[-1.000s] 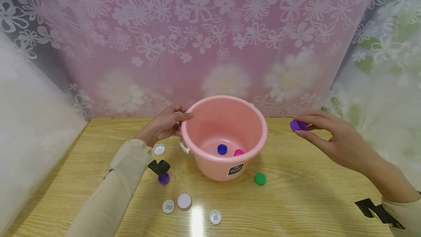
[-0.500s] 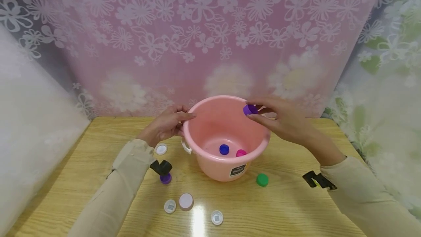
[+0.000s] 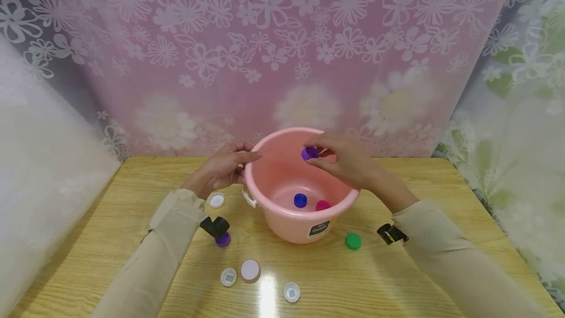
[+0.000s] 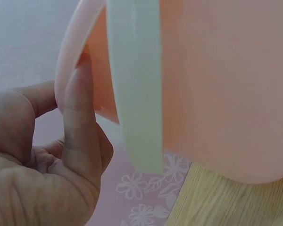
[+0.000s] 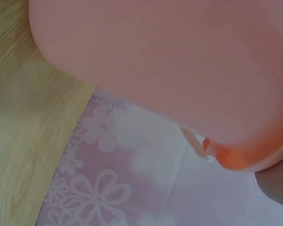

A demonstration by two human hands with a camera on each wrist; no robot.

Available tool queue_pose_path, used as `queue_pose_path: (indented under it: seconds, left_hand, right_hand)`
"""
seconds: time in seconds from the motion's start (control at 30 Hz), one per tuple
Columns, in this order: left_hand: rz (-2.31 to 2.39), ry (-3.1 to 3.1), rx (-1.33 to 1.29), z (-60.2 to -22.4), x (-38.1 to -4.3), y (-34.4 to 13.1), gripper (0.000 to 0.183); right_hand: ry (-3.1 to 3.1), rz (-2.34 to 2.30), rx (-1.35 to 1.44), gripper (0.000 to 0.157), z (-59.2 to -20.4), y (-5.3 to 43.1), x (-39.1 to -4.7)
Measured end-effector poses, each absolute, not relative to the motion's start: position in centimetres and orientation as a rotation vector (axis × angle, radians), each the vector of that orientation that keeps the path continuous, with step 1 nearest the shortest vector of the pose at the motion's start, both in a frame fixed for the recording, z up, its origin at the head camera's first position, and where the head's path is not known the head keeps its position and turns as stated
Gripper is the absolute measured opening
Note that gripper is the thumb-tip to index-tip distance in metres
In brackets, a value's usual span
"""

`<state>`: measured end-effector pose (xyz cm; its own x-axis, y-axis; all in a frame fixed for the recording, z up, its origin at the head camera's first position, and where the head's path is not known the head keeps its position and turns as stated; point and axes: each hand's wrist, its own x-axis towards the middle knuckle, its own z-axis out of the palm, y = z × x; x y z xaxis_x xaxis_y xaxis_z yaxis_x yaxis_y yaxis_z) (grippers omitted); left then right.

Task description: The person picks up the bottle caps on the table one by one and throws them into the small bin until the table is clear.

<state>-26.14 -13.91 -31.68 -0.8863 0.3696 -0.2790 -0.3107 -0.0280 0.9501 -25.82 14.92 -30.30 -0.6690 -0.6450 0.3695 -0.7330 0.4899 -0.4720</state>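
Note:
A pink bucket stands on the wooden table. My left hand grips its left rim; the left wrist view shows thumb and fingers on either side of the rim, beside the white handle. Over the bucket's mouth, my right hand pinches a purple bottle cap between thumb and fingers. Lying inside on the bottom are a blue cap and a magenta cap, the latter partly hidden by the front rim. Mostly the bucket's outer wall fills the right wrist view.
Right of the bucket lies a green cap. On the left are a white cap and another purple cap. Nearer the front lie a pale pink lid and two white caps. A flowered curtain hangs behind the table.
My right hand has carried the purple cap leftward, from right of the bucket to over its opening. The left hand keeps its hold on the rim.

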Motion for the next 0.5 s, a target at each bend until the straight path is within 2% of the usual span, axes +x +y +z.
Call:
queue_pose_path:
  seconds: [0.5]
  left_hand:
    - [2.034, 1.665, 0.088, -32.8, -26.0, -14.1, 0.024]
  right_hand:
    - [-2.795, 0.764, 1.138, 0.035, -30.4, 14.6, -25.4]
